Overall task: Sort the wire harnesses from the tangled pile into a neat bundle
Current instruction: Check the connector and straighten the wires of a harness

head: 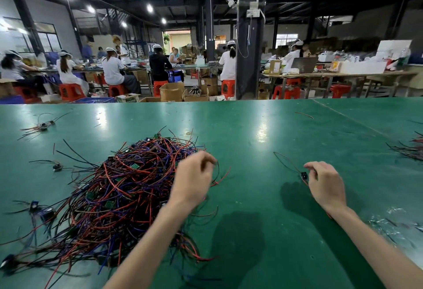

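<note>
**A:** How far along is the sorting?

**B:** Early, I'd judge. The tangled pile point(123, 197) of red, blue and black harnesses fills the lower left of the frame on the green table point(251, 128), and it is large and thoroughly knotted.

**A:** Is anything out of it yet?

**B:** A cluster of wires point(409, 149) lies at the right edge of the frame, well apart from the pile. It may be the bundle, but it is cut off, so I cannot tell how neat it is. A few stray harnesses point(42, 126) lie scattered along the left side.

**A:** And the hands?

**B:** The right hand point(327, 185), right of centre, pinches a single harness point(303, 175) at its small black part. A thin black loop of it trails toward the upper left, clear of the pile. The left hand point(193, 179) is at the pile's right edge with its fingers curled. It seems to pinch a thin dark wire point(217, 172) that curves down beside the heap.

**A:** So what remains?

**B:** Nearly everything. One harness is free in the right hand and has yet to join the cluster. The heap itself looks barely reduced, and the strays on the left need gathering too.
</note>
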Demonstrator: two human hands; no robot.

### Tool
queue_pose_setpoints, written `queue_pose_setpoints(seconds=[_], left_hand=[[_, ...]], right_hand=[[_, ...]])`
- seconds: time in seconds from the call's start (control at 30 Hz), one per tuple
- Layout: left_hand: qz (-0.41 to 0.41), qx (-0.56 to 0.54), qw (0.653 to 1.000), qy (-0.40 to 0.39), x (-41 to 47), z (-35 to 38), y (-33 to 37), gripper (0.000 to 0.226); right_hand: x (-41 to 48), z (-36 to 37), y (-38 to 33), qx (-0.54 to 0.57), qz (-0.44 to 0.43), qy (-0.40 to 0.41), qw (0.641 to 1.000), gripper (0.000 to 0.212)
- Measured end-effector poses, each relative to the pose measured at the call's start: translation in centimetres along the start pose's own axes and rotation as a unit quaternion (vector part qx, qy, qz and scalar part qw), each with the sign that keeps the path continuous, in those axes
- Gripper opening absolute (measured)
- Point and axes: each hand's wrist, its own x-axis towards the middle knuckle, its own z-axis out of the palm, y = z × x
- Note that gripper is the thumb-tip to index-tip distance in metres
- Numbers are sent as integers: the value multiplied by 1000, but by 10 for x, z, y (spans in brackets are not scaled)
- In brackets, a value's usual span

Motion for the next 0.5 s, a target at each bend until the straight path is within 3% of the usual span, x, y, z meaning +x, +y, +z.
queue_pose_setpoints(seconds=[0.1,0.23,0.33,0.5], left_hand=[[-11,222,972,79,20,-24,-20,16],[-85,378,922,19,30,-27,-34,18],[-103,372,922,36,34,-27,-34,5],[-150,283,946,37,49,-42,-32,18]], right_hand=[[-1,-1,-4,-7,-6,3,1000,19],[-2,-2,-4,4,4,11,1000,19],[-2,-3,-2,18,15,14,1000,19],[0,-4,0,48,25,29,998,21]])
